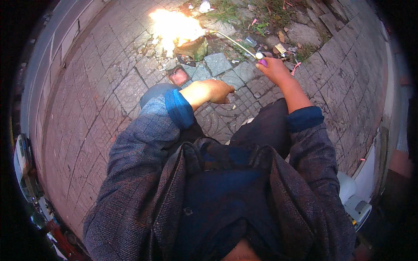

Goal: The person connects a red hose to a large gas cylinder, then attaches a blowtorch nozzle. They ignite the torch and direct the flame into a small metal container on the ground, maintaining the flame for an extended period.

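Observation:
My right hand [274,70] is closed round the purple grip of a long thin metal torch wand [235,42], beside a small round white part. The wand slants up and to the left, and its tip meets a large bright flame [176,30]. Glare from the flame hides much of what burns there. Under its right side shows a brownish, rounded block [193,48], like a stump or pot. My left hand [215,91] hangs in front of my left knee with fingers loosely apart, and I see nothing in it.
Loose grey stone pieces [217,64] and a reddish square block [178,76] lie before my knees. Litter, a crumpled small box [281,48] and grass [224,12] are beyond. Patterned paving [91,87] surrounds me. A white plastic object [355,200] stands at lower right.

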### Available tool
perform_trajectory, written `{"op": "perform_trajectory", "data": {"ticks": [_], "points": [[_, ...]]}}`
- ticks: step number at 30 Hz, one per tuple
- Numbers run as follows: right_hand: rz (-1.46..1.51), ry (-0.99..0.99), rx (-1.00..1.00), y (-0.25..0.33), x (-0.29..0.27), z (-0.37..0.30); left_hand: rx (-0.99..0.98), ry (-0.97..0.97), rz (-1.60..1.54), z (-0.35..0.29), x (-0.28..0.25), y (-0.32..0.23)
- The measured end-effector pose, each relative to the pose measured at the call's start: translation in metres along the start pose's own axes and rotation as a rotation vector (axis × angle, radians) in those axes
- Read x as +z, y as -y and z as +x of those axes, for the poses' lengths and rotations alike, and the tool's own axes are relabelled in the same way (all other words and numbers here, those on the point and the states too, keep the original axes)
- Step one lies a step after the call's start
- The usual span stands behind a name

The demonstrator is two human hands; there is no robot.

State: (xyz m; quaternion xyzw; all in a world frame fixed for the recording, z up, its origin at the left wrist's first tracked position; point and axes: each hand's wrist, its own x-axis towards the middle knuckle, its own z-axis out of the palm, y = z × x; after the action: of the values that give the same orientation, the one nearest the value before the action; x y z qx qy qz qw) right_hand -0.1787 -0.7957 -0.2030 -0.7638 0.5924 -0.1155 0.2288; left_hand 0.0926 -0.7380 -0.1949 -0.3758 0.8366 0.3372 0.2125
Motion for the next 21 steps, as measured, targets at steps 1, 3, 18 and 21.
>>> {"op": "perform_trajectory", "data": {"ticks": [1,3,18,21], "points": [[0.004,-0.008,0.002,-0.0016,0.0004,-0.0001,0.008,-0.007,-0.003,-0.0008,-0.0003,0.0],[-0.007,-0.016,-0.02,-0.0041,0.0014,0.0007,0.014,-0.013,-0.006,-0.0016,-0.0009,-0.0007],[0.021,-0.023,0.06,-0.007,0.0006,0.0031,0.033,-0.059,0.009,0.0009,0.0039,0.0015],[0.002,-0.03,0.046,-0.0054,0.0001,0.0027,0.044,-0.067,0.004,0.0013,0.004,0.0014]]}}
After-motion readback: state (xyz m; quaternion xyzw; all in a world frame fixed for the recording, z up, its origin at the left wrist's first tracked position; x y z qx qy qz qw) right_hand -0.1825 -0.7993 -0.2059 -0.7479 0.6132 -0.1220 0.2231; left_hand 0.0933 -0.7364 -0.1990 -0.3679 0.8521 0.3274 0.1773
